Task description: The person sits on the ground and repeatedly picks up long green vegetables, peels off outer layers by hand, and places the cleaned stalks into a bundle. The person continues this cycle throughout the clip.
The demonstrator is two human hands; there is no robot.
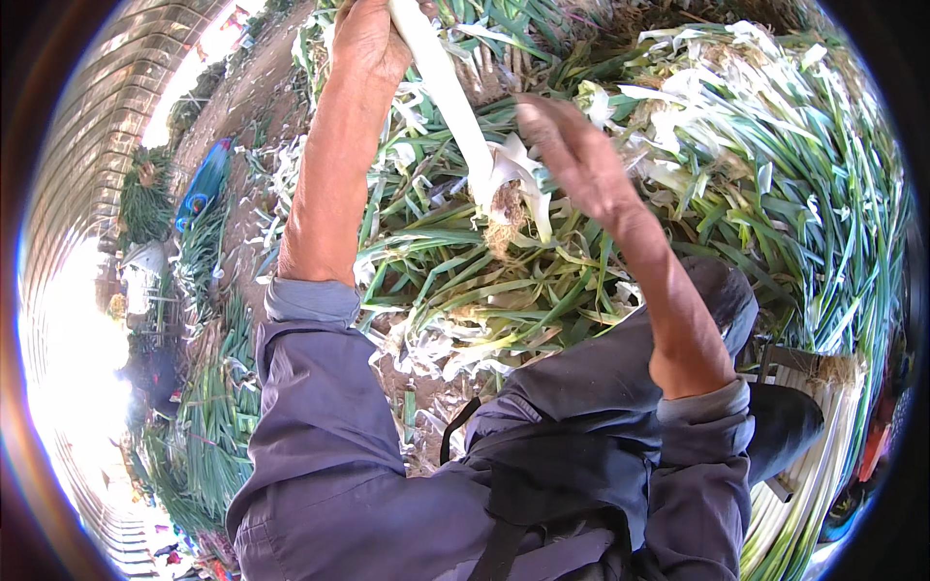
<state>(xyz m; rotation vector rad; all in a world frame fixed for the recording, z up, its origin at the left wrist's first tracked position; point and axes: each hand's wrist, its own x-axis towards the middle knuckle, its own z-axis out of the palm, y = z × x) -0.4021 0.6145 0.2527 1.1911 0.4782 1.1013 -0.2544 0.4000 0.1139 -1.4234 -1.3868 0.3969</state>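
My left hand (370,43) is at the top edge of the view, gripping a large leek or Welsh onion (439,80) by its stalk. The white shank slants down to the right, with its bushy roots (505,225) lowest. Loosened white outer layers (519,163) hang beside the root end. Just right of them is my right hand (574,156), blurred, its fingers extended and nothing visible in it. Green leaves and stripped skins (494,290) lie under the stalk.
A big heap of leeks (792,189) rises on the right. Trimmed white stalks (806,465) lie beside my knee (719,290). More green bundles (218,421) line the left, near a blue wrapped object (203,185). A ribbed tunnel wall (109,123) curves along the far left.
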